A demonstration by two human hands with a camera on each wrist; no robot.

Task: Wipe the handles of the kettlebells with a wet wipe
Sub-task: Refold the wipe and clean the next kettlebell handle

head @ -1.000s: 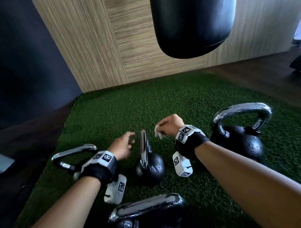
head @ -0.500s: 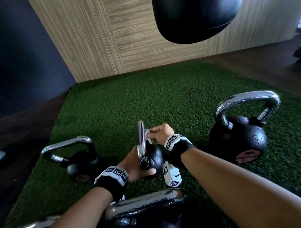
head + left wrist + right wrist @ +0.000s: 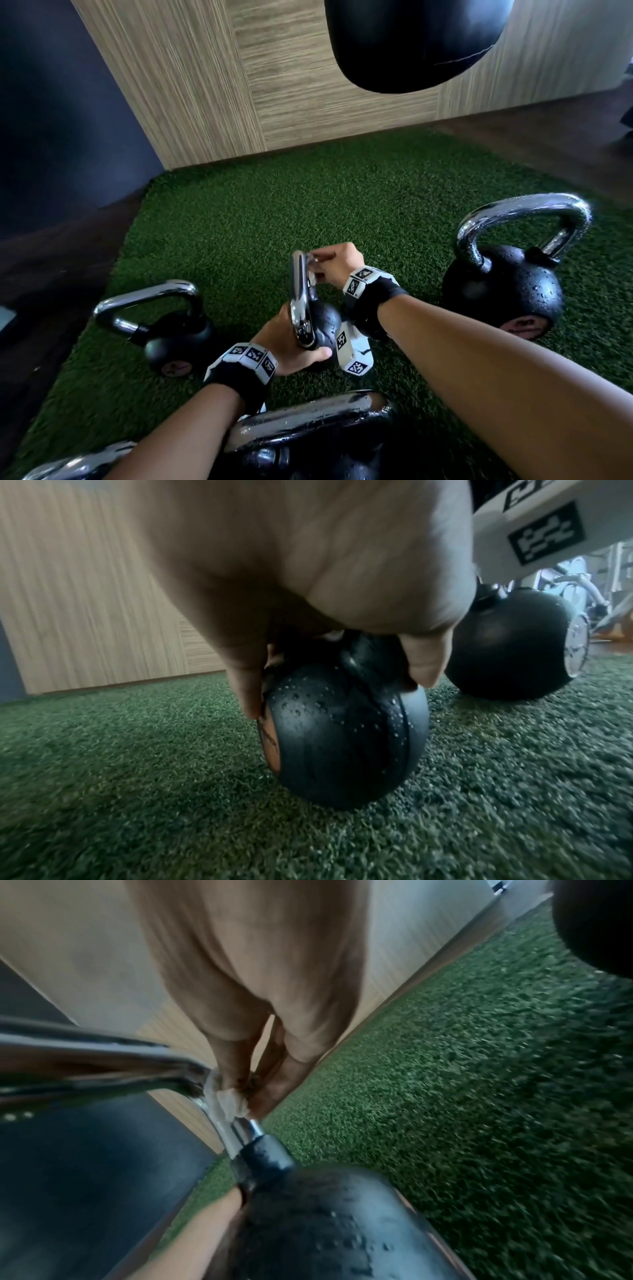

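A small black kettlebell (image 3: 327, 323) with a chrome handle (image 3: 298, 298) stands mid-mat, its handle edge-on to me. My left hand (image 3: 294, 344) grips it low down, fingers and thumb wrapped over the wet ball (image 3: 342, 737). My right hand (image 3: 334, 263) pinches a white wet wipe (image 3: 311, 265) against the far side of the handle. In the right wrist view the wipe (image 3: 227, 1100) is bunched between my fingertips and the chrome bar (image 3: 103, 1053), just above the black collar.
Green turf mat (image 3: 308, 205) ends at a wood-panel wall. A small kettlebell (image 3: 171, 329) sits to the left, a large wet one (image 3: 503, 291) to the right, another handle (image 3: 308, 421) close under my forearms. A black punching bag (image 3: 411, 44) hangs overhead.
My left hand, open and reaching a second ago, has taken hold of the middle kettlebell. My right hand brought the wipe onto the handle and now holds it there.
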